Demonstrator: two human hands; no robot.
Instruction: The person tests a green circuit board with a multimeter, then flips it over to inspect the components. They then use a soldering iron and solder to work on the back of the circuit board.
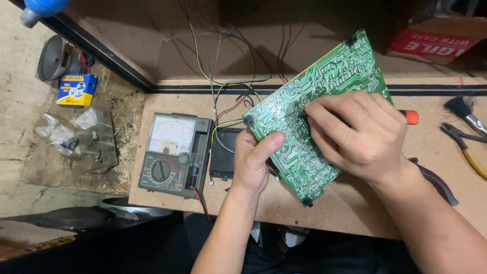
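Note:
A green circuit board (329,76) is held tilted above the workbench, solder side up. My left hand (253,162) grips its lower left edge, thumb on the face. My right hand (355,134) rests on the middle of the board, closed around a thin tool with an orange end (412,117) that sticks out to the right; its tip is hidden under my fingers. Several thin wires (231,101) run from under the board toward the back.
An analog multimeter (175,152) lies left of my left hand, a small black box (223,152) beside it. Pliers (469,149), a brush (464,111) and dark-handled cutters (439,182) lie at the right. A cardboard box (439,40) stands at back right.

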